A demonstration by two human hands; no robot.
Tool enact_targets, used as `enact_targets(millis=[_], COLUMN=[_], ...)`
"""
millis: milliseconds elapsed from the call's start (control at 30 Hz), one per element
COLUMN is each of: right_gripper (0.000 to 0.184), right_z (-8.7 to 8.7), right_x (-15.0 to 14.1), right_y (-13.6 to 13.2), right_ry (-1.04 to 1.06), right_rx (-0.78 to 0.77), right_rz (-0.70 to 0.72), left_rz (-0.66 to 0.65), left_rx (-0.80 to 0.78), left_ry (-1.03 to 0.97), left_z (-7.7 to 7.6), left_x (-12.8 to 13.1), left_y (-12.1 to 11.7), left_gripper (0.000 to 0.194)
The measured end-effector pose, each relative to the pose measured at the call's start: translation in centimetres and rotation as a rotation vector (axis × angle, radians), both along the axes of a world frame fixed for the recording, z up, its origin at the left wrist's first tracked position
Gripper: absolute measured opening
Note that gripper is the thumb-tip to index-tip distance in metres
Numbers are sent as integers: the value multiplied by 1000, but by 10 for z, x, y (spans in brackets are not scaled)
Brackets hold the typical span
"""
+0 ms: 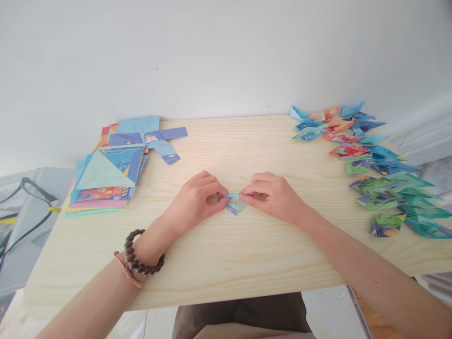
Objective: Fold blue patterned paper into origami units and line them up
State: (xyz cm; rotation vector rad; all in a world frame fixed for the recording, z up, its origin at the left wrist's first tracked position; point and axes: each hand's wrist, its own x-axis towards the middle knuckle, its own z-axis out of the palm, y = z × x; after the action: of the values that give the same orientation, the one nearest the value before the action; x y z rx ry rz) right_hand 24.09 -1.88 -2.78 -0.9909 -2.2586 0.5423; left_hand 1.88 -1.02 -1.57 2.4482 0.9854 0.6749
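Observation:
A small folded paper piece, light blue with darker blue print, is held between my two hands just above the middle of the table. My left hand pinches its left tip between thumb and forefinger. On the other side, the thumb and forefinger of my right hand close on its right tip. The lower part of the paper hangs toward me as a point. My fingers hide both ends of it.
Printed paper sheets lie stacked at the left of the wooden table. Several folded paper figures, red, blue and green, stand in rows at the right. A white wall borders the back edge. Black cables lie beyond the left edge.

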Motion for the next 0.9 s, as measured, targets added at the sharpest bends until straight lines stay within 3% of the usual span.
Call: enact_targets(millis=[200,400,533,700,833,900], right_gripper=[9,7,4,8,11,12], right_z=[2,1,1,1,0,0], right_x=[-7,-6,-1,3,3,3], right_y=[-1,-1,1,3,3,2], right_ry=[29,33,22,50,89,82], right_rx=[-143,-144,-119,-124,-150,-153], right_rz=[-84,-71,13,49,36,28], left_rz=[139,179,216,117,-74,-144], left_rx=[-97,-137,-144,-78,-79,-105], left_ry=[12,55,99,21,-54,-78], left_z=[2,2,3,-1,0,1], left_x=[9,14,19,9,-7,-13], left_y=[-2,-2,-5,-5,-3,-3], left_gripper=[18,19,20,10,33,31])
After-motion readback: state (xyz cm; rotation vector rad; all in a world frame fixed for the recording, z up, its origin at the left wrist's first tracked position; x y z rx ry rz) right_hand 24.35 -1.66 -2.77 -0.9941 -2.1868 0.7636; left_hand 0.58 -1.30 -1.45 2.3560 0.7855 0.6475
